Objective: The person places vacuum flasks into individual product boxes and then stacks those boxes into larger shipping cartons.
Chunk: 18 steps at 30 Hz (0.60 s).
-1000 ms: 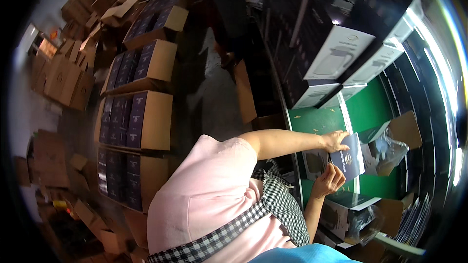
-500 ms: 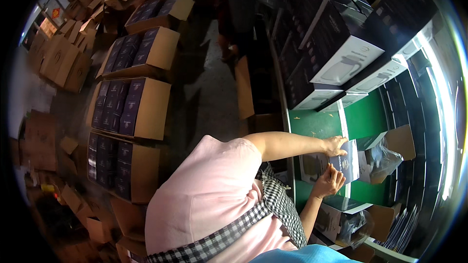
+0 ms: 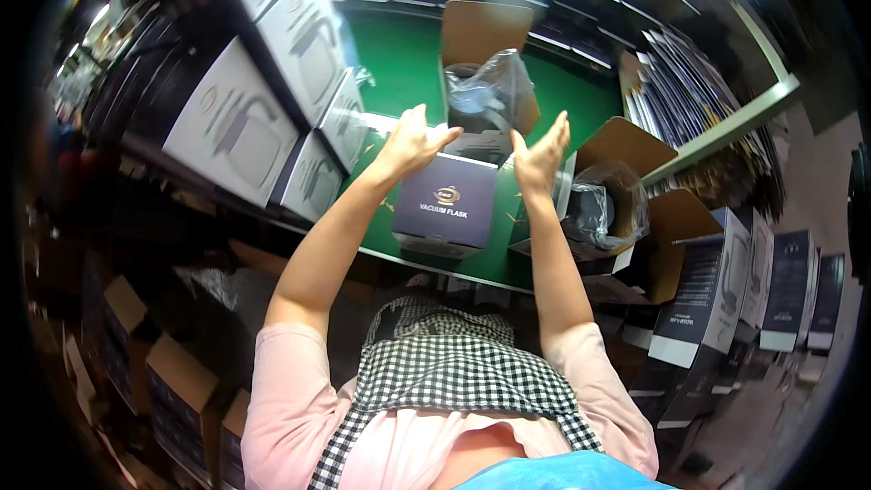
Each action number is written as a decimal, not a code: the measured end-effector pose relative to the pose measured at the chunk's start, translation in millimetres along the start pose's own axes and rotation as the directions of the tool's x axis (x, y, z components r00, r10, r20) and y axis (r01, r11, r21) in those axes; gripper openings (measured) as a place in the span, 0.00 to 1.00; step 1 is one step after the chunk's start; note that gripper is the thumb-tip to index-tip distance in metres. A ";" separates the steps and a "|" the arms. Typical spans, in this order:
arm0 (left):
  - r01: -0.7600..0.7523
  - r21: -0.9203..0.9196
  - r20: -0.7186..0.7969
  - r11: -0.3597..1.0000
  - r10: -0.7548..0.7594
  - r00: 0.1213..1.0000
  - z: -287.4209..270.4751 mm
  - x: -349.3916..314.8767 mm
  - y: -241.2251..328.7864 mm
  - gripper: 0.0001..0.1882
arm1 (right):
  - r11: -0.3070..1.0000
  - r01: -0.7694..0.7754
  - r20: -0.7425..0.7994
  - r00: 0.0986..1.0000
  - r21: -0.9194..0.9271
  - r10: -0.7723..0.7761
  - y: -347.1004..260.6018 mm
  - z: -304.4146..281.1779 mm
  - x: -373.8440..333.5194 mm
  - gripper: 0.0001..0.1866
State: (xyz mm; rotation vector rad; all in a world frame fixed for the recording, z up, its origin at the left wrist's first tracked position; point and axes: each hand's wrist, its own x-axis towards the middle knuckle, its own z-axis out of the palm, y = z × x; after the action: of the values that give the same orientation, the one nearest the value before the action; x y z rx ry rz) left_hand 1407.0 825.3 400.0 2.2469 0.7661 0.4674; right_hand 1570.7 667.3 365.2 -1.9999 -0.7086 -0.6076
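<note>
A dark purple box [image 3: 445, 204] stands upright on the green table [image 3: 408, 63] in front of me. My left hand [image 3: 413, 141] is at the box's upper left edge with fingers spread. My right hand [image 3: 542, 154] is at the upper right edge, palm turned inward and fingers apart. Neither hand closes around anything. Just behind the box is an open brown carton [image 3: 485, 32] with a clear plastic bag [image 3: 481, 95] around a dark item.
A second open carton with a bagged dark item [image 3: 603, 204] sits right of the box. White boxes [image 3: 236, 127] are stacked at left, dark upright boxes [image 3: 703, 299] at right, flat dark sheets [image 3: 680, 82] at the back right. Cartons [image 3: 172, 381] stand on the floor lower left.
The view has swung from the floor and its cartons round to face the green table. Both hands are still at the dark box, now with fingers spread by its top.
</note>
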 end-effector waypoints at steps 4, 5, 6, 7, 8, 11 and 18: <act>-0.162 0.072 -0.137 0.984 0.171 0.976 52.1 87.3 -43.0 0.26 | 0.979 -0.198 0.213 0.960 0.057 0.182 6.4 55.3 25.3 0.36; -0.129 0.065 -0.145 0.989 0.138 0.980 38.1 100.4 -39.9 0.19 | 0.990 -0.140 0.241 0.962 0.016 0.132 -3.1 44.7 31.9 0.30; -0.302 0.034 -0.246 0.953 0.300 0.922 26.3 96.8 -41.8 0.19 | 0.990 -0.137 0.392 0.910 -0.028 0.137 -12.7 31.3 40.0 0.30; -0.293 0.073 -0.300 0.953 0.302 0.905 17.5 96.4 -54.3 0.17 | 0.990 -0.130 0.536 0.832 -0.060 0.142 -32.3 18.7 45.7 0.30; -0.326 0.131 -0.248 0.936 0.349 0.904 14.6 89.3 -52.8 0.16 | 0.999 0.037 0.482 0.876 -0.026 -0.019 -34.9 24.8 39.0 0.32; -0.432 0.212 -0.016 0.877 0.445 0.895 6.3 79.0 -41.1 0.15 | 0.993 -0.027 0.711 0.695 -0.115 0.101 -50.1 64.1 48.4 0.29; -0.286 0.383 0.206 0.878 0.221 0.953 19.2 89.2 -24.7 0.33 | 0.620 -0.771 0.713 0.516 0.145 0.474 -33.7 109.6 71.4 0.18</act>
State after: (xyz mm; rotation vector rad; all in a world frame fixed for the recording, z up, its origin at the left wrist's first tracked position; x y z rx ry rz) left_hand 1475.2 887.1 378.3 2.7612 0.5210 0.2597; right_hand 1614.0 794.4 380.0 -1.7947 -0.3368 0.6781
